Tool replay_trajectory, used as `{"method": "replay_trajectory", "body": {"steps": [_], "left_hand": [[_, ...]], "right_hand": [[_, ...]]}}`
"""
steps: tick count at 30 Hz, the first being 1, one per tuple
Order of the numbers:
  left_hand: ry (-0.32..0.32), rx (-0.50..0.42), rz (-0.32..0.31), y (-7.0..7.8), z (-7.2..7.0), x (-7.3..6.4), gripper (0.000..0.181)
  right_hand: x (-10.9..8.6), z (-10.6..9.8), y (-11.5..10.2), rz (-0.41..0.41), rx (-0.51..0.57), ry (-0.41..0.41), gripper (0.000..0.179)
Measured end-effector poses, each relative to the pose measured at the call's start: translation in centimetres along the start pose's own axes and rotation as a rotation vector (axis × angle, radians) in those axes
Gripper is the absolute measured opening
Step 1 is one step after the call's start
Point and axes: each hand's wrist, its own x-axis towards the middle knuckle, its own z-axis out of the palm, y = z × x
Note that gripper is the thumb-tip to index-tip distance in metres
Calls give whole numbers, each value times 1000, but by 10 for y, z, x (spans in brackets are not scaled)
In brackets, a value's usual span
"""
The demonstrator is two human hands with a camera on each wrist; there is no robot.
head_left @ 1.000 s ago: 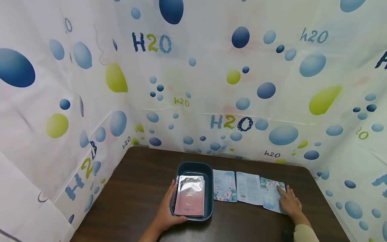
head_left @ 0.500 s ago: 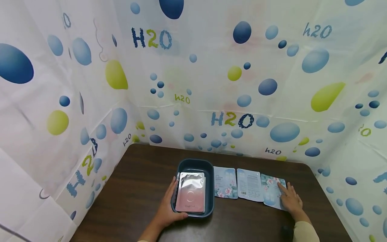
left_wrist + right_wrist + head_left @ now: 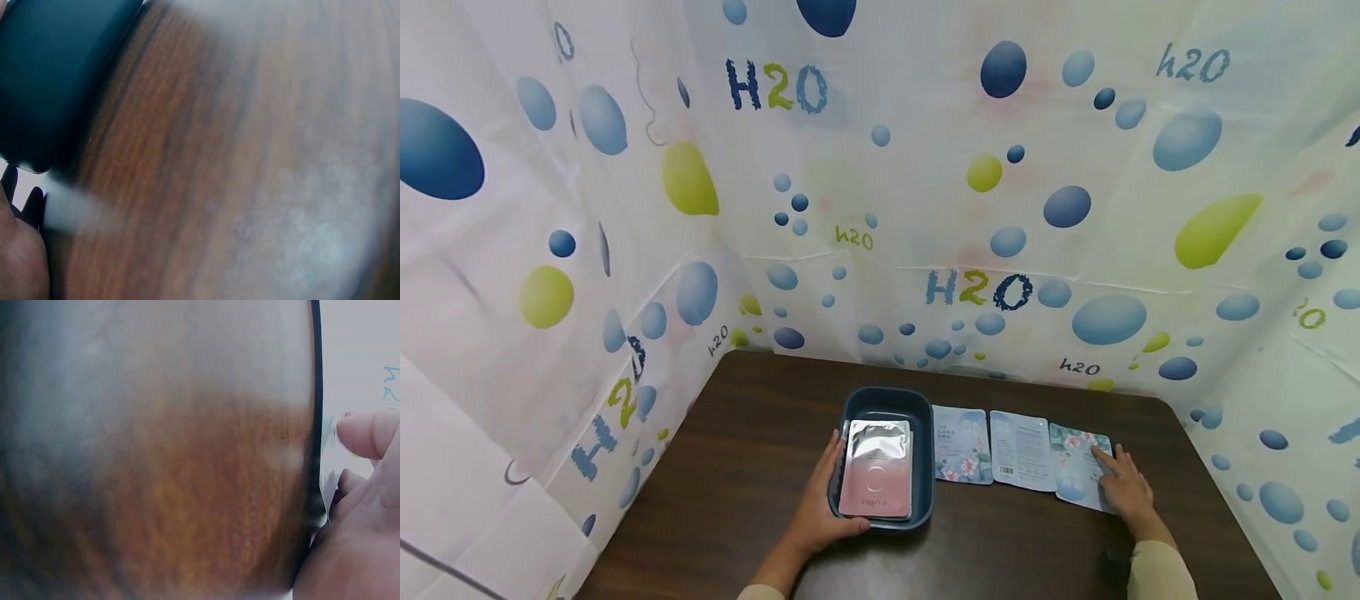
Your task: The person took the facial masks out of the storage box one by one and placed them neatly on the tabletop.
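My left hand [image 3: 822, 505] holds a dark blue plastic tray [image 3: 923, 467] by its near left corner. Its fingers lie along the left wall and the thumb along the front edge. Inside the tray sits a small stack of pink and silver face mask packets [image 3: 876, 479]. To the right, my right hand [image 3: 1129, 490] rests at the right edge of a floral light-blue face mask packet [image 3: 1072, 467], thumb on its top. In the right wrist view the packet's edge [image 3: 328, 478] shows beside the thumb; the fingers are partly hidden. The left wrist view shows the tray's outer wall [image 3: 56, 75].
Two more light-blue packets lie flat in the row: a floral one [image 3: 961, 446] beside the tray and one with printed text and a barcode [image 3: 1022, 450]. The dark wooden table [image 3: 760, 425] meets a patterned curtain [image 3: 895, 208] at its back and sides.
The whole head view has shifted slightly, so the scene sits a little higher. Both hands, the tray and the packets keep their places relative to each other.
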Motion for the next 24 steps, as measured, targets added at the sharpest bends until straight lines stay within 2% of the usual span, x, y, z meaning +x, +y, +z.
{"method": "replay_trajectory", "body": {"steps": [3, 6, 11, 14, 17, 19, 24], "left_hand": [[2, 13, 2, 0, -2, 0, 129], [0, 34, 9, -1, -2, 0, 130], [1, 40, 5, 1, -2, 0, 131], [4, 32, 1, 2, -2, 0, 130], [-1, 23, 3, 2, -1, 0, 130], [-3, 14, -2, 1, 0, 0, 130], [-2, -11, -19, 1, -1, 1, 129]], "right_hand": [[0, 1, -1, 2, 40, 15, 58], [-3, 1, 0, 15, 160, 50, 61], [-11, 0, -15, 9, 325, 203, 61], [-16, -5, -30, 2, 371, 310, 59], [-17, -14, -44, 2, 422, 384, 58], [-17, -20, -54, 2, 446, 400, 59], [-21, -30, -85, 10, 558, 359, 60]]}}
